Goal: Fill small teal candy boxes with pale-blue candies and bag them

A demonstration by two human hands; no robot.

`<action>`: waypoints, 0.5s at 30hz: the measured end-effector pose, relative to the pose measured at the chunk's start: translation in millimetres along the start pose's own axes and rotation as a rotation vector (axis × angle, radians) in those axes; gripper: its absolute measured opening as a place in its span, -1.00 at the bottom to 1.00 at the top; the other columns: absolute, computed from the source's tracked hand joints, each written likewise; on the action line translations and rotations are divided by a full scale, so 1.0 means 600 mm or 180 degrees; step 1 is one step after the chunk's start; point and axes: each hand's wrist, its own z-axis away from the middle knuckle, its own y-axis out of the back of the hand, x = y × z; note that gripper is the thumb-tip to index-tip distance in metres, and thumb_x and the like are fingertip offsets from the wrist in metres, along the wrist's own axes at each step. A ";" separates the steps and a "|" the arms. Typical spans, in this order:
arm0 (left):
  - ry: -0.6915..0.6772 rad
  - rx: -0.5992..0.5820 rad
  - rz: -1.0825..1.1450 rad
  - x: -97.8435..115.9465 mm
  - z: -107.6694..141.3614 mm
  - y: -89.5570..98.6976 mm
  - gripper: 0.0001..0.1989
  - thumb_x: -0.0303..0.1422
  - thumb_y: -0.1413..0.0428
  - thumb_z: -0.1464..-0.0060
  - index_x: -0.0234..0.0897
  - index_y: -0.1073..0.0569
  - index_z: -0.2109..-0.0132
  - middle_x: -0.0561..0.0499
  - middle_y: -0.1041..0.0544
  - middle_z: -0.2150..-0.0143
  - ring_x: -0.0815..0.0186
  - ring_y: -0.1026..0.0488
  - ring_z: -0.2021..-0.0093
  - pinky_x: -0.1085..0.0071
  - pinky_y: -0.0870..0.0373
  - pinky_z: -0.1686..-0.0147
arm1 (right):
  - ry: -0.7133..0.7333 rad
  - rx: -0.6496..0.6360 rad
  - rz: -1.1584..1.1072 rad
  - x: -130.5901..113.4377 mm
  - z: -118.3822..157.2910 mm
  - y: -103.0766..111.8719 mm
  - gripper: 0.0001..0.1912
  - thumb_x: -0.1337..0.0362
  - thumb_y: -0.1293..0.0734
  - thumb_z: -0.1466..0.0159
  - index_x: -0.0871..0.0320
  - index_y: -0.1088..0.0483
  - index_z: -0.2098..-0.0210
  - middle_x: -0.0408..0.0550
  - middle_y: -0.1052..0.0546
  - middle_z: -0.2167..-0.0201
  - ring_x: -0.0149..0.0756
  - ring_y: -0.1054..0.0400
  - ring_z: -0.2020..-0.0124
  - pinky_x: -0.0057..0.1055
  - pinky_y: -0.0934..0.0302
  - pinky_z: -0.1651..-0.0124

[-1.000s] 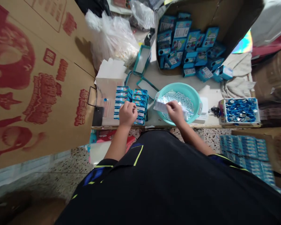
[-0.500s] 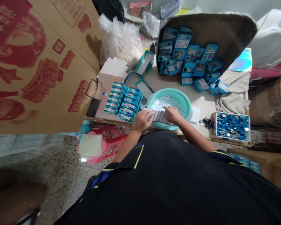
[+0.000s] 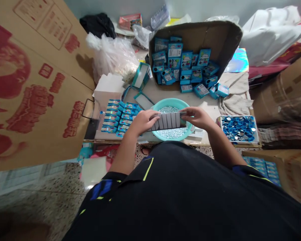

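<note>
A long grey slotted tray (image 3: 167, 121) is held level over the turquoise basin (image 3: 185, 135). Around its left end wrap the fingers of my left hand (image 3: 143, 121). My right hand (image 3: 198, 117) pinches the right end. Small pale pellets (image 3: 172, 133) fill the basin beneath it. To the left, blue open packs (image 3: 112, 115) stand in rows beside my left hand. A white box of blue caps (image 3: 238, 129) lies to the right of my right hand.
A big cardboard box (image 3: 35, 83) rises at the left. Behind the basin, an open carton (image 3: 215, 36) spills blue boxes (image 3: 186, 59). A clear plastic bag (image 3: 115, 55) and folded cloth (image 3: 234, 97) lie on the table (image 3: 150, 92).
Both hands have lifted the slotted tray from the basin's near rim, and my right hand has moved from its top to its right end. The camera view has shifted.
</note>
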 end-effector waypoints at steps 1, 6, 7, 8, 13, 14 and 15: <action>-0.0017 0.0126 -0.0066 0.005 0.001 0.005 -0.64 -0.26 -0.05 -0.32 -0.25 -0.54 -0.16 -0.12 -0.62 -0.03 0.12 -0.52 -0.05 0.18 -0.35 -0.11 | -0.0018 -0.0006 -0.0207 -0.005 -0.001 -0.004 -0.66 0.10 -0.40 -0.21 0.16 -0.57 0.11 -0.06 -0.56 0.38 -0.27 -0.41 0.35 -0.28 -0.29 0.24; -0.0375 0.0730 -0.0344 0.046 -0.008 0.009 -0.56 -0.22 -0.08 -0.32 -0.26 -0.46 -0.26 -0.19 -0.55 -0.11 0.06 -0.44 -0.14 0.05 -0.29 -0.23 | 0.0109 0.0325 -0.0093 -0.045 -0.018 -0.054 -0.75 0.09 -0.43 -0.21 0.16 -0.51 0.44 -0.17 -0.42 0.56 -0.38 -0.23 0.47 -0.35 -0.12 0.37; -0.0483 0.0739 -0.0363 0.051 -0.011 0.008 -0.57 -0.21 -0.07 -0.34 -0.25 -0.47 -0.26 -0.18 -0.55 -0.11 0.08 -0.45 -0.15 0.03 -0.26 -0.26 | 0.0154 0.0359 -0.0092 -0.052 -0.021 -0.064 -0.73 0.09 -0.43 -0.21 0.16 -0.49 0.47 -0.18 -0.39 0.58 -0.39 -0.21 0.48 -0.35 -0.09 0.38; -0.0578 0.0745 -0.0394 0.054 -0.014 0.006 -0.60 -0.21 -0.06 -0.35 -0.23 -0.49 -0.23 -0.16 -0.57 -0.09 0.10 -0.46 -0.14 0.02 -0.24 -0.28 | 0.0210 0.0357 -0.0150 -0.058 -0.024 -0.072 -0.71 0.08 -0.43 -0.22 0.16 -0.48 0.49 -0.18 -0.38 0.58 -0.40 -0.19 0.48 -0.35 -0.07 0.38; -0.0905 0.1001 -0.0509 0.034 -0.020 -0.004 -0.71 -0.28 -0.03 -0.39 -0.17 -0.59 -0.08 -0.09 -0.66 0.01 0.19 -0.56 -0.02 0.09 -0.37 -0.18 | 0.0371 0.0262 -0.0706 -0.068 -0.028 -0.098 -0.64 0.00 -0.42 -0.24 0.17 -0.51 0.46 -0.16 -0.42 0.52 -0.40 -0.20 0.45 -0.36 -0.10 0.36; -0.0968 0.1076 -0.0511 0.028 -0.021 -0.007 -0.71 -0.29 -0.03 -0.39 -0.18 -0.59 -0.08 -0.10 -0.66 0.00 0.19 -0.57 -0.03 0.11 -0.41 -0.15 | 0.0340 0.0312 -0.0851 -0.067 -0.027 -0.101 -0.64 -0.02 -0.43 -0.23 0.17 -0.53 0.44 -0.14 -0.45 0.50 -0.39 -0.22 0.43 -0.36 -0.13 0.35; -0.1020 0.1124 -0.0510 0.025 -0.021 -0.011 -0.71 -0.30 -0.03 -0.39 -0.20 -0.59 -0.09 -0.12 -0.66 -0.02 0.18 -0.56 -0.06 0.13 -0.43 -0.13 | 0.0295 0.0374 -0.1009 -0.065 -0.026 -0.105 -0.63 -0.04 -0.44 -0.21 0.17 -0.55 0.42 -0.13 -0.48 0.48 -0.38 -0.25 0.42 -0.36 -0.16 0.33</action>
